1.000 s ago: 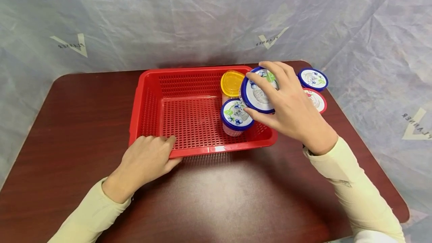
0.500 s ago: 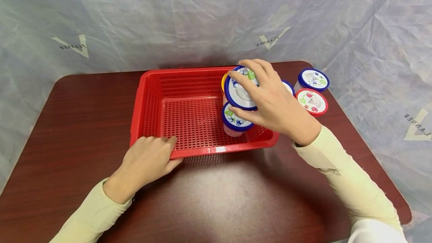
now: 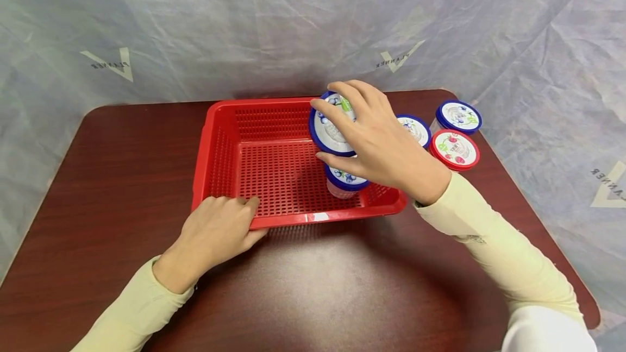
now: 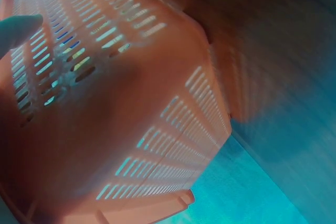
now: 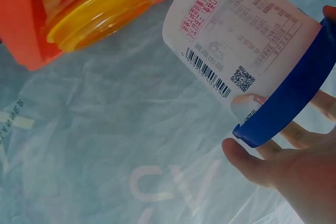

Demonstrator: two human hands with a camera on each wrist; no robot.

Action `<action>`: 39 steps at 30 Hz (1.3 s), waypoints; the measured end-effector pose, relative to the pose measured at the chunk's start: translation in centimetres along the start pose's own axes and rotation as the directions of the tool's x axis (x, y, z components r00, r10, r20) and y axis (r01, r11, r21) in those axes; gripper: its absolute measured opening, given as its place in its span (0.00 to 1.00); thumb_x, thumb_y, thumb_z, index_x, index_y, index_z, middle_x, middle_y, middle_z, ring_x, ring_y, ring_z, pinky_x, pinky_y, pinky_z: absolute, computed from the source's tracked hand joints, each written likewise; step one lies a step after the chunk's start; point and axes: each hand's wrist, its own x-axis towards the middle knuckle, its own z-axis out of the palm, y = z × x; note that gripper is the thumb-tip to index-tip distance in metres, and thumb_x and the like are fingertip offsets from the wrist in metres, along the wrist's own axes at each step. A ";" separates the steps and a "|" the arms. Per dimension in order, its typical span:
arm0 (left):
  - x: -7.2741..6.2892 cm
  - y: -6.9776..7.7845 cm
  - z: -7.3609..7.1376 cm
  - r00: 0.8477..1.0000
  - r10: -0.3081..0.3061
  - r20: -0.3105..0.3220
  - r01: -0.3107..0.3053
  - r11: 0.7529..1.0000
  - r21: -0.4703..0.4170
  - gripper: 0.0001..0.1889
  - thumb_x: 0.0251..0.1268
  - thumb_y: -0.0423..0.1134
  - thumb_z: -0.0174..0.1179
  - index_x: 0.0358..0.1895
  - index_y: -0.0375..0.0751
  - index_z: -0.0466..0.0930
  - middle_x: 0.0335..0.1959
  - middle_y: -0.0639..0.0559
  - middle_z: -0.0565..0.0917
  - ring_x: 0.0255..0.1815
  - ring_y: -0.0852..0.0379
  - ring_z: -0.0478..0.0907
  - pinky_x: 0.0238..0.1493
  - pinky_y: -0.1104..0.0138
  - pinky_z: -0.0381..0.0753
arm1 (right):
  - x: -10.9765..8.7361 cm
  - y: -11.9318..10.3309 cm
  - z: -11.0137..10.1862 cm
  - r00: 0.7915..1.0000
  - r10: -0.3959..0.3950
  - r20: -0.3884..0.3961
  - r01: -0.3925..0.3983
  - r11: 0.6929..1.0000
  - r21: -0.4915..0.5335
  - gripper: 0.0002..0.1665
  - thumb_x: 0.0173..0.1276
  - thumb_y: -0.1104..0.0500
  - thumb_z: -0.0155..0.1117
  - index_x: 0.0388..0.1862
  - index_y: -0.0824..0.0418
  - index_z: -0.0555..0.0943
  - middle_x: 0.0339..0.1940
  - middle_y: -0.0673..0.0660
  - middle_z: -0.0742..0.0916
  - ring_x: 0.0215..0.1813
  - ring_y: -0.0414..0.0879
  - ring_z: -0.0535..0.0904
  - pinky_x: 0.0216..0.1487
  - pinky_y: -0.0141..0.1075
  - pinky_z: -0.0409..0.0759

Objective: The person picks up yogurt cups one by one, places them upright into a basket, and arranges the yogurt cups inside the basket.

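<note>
- Dark tabletop [image 3: 313, 292], backed by grey sheeting [image 3: 254, 31].
- Right hand [image 3: 379, 132], fingers and thumb clamped round the lid of a blue tub [image 3: 329, 132]: the tub has just travelled leftward to above the right part of the basket [image 3: 288, 219], so it appears carried, not yet set down.
- Left hand [image 3: 217, 230], gripping the basket's near-left rim as before.
- Compared with one second earlier: yellow tub [image 5: 105, 17] now hidden in the head view; red tub [image 3: 455, 150], formerly part-covered, now exposed beyond the basket's right end.
</note>
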 end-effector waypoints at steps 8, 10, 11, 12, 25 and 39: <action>0.0 0.1 -0.1 1.000 -0.002 0.020 0.001 1.000 0.007 0.21 0.53 0.56 0.70 0.25 0.42 0.74 0.11 0.56 0.66 0.10 0.53 0.69 0.12 0.60 0.69 | 1.6 0.0 0.5 0.999 -0.020 0.034 0.020 1.000 0.022 0.43 0.64 0.38 0.67 0.72 0.56 0.68 0.69 0.66 0.70 0.71 0.62 0.62 0.68 0.59 0.61; 0.0 0.1 -0.1 1.000 -0.004 0.025 0.003 1.000 0.006 0.21 0.53 0.56 0.70 0.26 0.42 0.74 0.11 0.55 0.66 0.10 0.53 0.69 0.12 0.60 0.69 | 2.0 0.1 0.7 0.999 -0.022 0.045 0.021 1.000 0.022 0.43 0.65 0.38 0.66 0.72 0.56 0.68 0.69 0.66 0.70 0.70 0.62 0.63 0.68 0.59 0.61; 0.0 0.1 -0.1 1.000 -0.004 0.026 0.004 1.000 0.005 0.21 0.53 0.56 0.69 0.26 0.42 0.74 0.11 0.56 0.66 0.10 0.53 0.69 0.12 0.60 0.69 | 2.2 0.2 0.9 0.999 -0.023 0.049 0.022 0.999 0.023 0.42 0.65 0.38 0.66 0.72 0.56 0.68 0.69 0.66 0.70 0.70 0.61 0.63 0.68 0.59 0.61; 0.0 0.1 -0.1 1.000 -0.004 0.026 0.004 1.000 0.005 0.21 0.53 0.56 0.69 0.26 0.42 0.74 0.11 0.56 0.66 0.10 0.53 0.69 0.12 0.60 0.69 | 2.4 0.3 1.0 0.998 -0.025 0.053 0.024 0.999 0.022 0.42 0.65 0.38 0.65 0.72 0.55 0.67 0.68 0.66 0.70 0.70 0.61 0.63 0.67 0.59 0.62; 0.0 0.3 -0.2 0.999 -0.012 0.041 0.012 1.000 -0.002 0.20 0.54 0.55 0.69 0.26 0.43 0.74 0.11 0.56 0.65 0.10 0.55 0.67 0.13 0.61 0.68 | 3.8 0.8 2.3 0.990 -0.041 0.137 0.035 0.998 0.048 0.42 0.67 0.37 0.62 0.74 0.54 0.65 0.70 0.64 0.68 0.71 0.60 0.61 0.67 0.58 0.62; 0.2 0.4 -0.6 0.995 -0.025 0.097 0.026 1.000 -0.011 0.21 0.54 0.55 0.70 0.29 0.41 0.77 0.12 0.56 0.66 0.11 0.58 0.64 0.14 0.63 0.68 | 6.5 2.4 4.5 0.951 0.025 0.307 -0.081 0.982 0.170 0.45 0.67 0.33 0.60 0.76 0.52 0.63 0.73 0.60 0.67 0.72 0.55 0.61 0.70 0.52 0.61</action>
